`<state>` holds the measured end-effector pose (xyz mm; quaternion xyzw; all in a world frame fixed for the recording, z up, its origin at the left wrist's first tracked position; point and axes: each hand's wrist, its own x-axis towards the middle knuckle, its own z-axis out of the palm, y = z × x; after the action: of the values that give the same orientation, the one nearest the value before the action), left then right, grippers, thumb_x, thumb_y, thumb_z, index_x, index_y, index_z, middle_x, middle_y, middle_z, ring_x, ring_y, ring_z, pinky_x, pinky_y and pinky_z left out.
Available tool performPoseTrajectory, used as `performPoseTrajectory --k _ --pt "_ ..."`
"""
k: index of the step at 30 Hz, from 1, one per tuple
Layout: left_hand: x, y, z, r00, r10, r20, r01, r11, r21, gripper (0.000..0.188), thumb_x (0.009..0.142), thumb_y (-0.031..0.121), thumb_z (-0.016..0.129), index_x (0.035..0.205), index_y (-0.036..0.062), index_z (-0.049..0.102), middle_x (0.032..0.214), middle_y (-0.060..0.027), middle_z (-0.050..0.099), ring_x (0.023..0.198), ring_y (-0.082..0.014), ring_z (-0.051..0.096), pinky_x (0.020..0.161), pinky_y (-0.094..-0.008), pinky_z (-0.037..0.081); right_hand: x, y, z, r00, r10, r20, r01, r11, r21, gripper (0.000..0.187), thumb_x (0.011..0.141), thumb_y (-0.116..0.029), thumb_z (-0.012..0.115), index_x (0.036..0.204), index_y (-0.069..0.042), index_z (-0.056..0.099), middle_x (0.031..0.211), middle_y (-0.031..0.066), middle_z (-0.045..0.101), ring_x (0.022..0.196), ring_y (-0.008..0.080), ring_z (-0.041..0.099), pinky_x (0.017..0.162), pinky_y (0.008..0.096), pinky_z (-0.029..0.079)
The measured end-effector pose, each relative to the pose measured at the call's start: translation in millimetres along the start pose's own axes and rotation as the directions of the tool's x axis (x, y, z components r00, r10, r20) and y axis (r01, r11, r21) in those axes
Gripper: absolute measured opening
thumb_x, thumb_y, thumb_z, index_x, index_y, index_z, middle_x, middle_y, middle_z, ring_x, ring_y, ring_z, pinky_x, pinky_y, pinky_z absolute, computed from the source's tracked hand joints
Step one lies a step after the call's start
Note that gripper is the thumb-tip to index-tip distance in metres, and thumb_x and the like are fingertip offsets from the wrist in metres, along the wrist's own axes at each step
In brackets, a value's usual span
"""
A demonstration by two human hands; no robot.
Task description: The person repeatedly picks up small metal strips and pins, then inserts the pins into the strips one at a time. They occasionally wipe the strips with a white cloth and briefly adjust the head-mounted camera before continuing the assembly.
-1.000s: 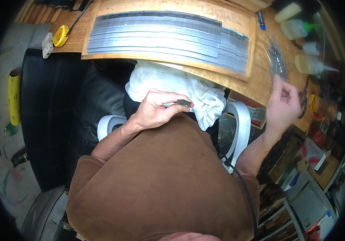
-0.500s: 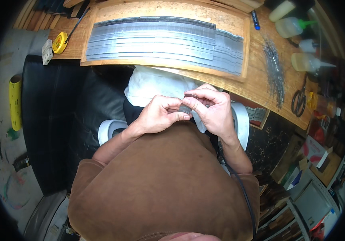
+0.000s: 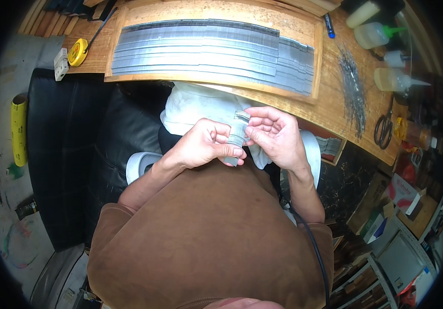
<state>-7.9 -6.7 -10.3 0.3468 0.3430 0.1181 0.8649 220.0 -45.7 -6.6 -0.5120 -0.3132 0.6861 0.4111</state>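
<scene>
Above my lap, a small stack of thin grey metal-looking pieces stands out between my two hands. My left hand is closed round its lower part, with the thumb across the front and a grey end sticking out below. On the stack's right edge, the thumb and fingertips of my right hand grip the upper part, where the top pieces are bent apart and show a gap. Beyond my hands, rows of similar flat grey strips lie overlapping in a shallow wooden tray on the bench.
On the wooden bench lie a loose bunch of thin wires, black-handled scissors, a blue marker and squeeze bottles. A yellow tape measure sits at the left. A white cloth covers my lap.
My right hand has shifted slightly right and its fingers have opened out along the stack's edge. More of the stack shows, and its upper pieces now fan apart.
</scene>
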Motion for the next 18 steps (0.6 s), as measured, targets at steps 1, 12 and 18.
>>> performPoseTrajectory --k 1,12,18 --pt "-0.1 0.0 -0.7 1.000 -0.001 0.000 0.001 1.000 0.003 0.025 0.099 0.007 0.080 0.121 -0.0043 0.074 0.102 -0.0113 0.081 0.093 -0.0179 0.079 0.080 -0.0313 0.067 0.1 -0.7 0.4 1.000 0.000 0.001 0.000 1.000 -0.001 0.038 0.096 0.002 0.079 0.131 0.007 0.067 0.102 0.0078 0.073 0.088 0.0112 0.074 0.078 0.0252 0.064" --pt "-1.2 -0.6 6.6 0.996 0.042 -0.075 -0.035 0.994 0.103 0.021 0.100 0.005 0.079 0.119 -0.0041 0.076 0.101 -0.0096 0.081 0.092 -0.0152 0.079 0.079 -0.0277 0.065 4.0 5.7 6.4 0.996 -0.067 -0.067 0.065 0.997 -0.031 0.027 0.094 0.002 0.081 0.119 0.007 0.072 0.096 0.0083 0.074 0.079 0.0096 0.073 0.072 0.0235 0.064" --pt "-1.9 0.6 11.2 0.994 0.046 -0.103 -0.038 0.996 0.079 0.023 0.100 0.005 0.078 0.121 -0.0042 0.076 0.102 -0.0099 0.081 0.092 -0.0150 0.079 0.078 -0.0274 0.064 5.5 7.4 4.7 0.993 -0.095 -0.075 0.092 0.995 -0.046 0.028 0.094 0.003 0.081 0.119 0.008 0.072 0.094 0.0072 0.074 0.080 0.0092 0.072 0.071 0.0232 0.063"
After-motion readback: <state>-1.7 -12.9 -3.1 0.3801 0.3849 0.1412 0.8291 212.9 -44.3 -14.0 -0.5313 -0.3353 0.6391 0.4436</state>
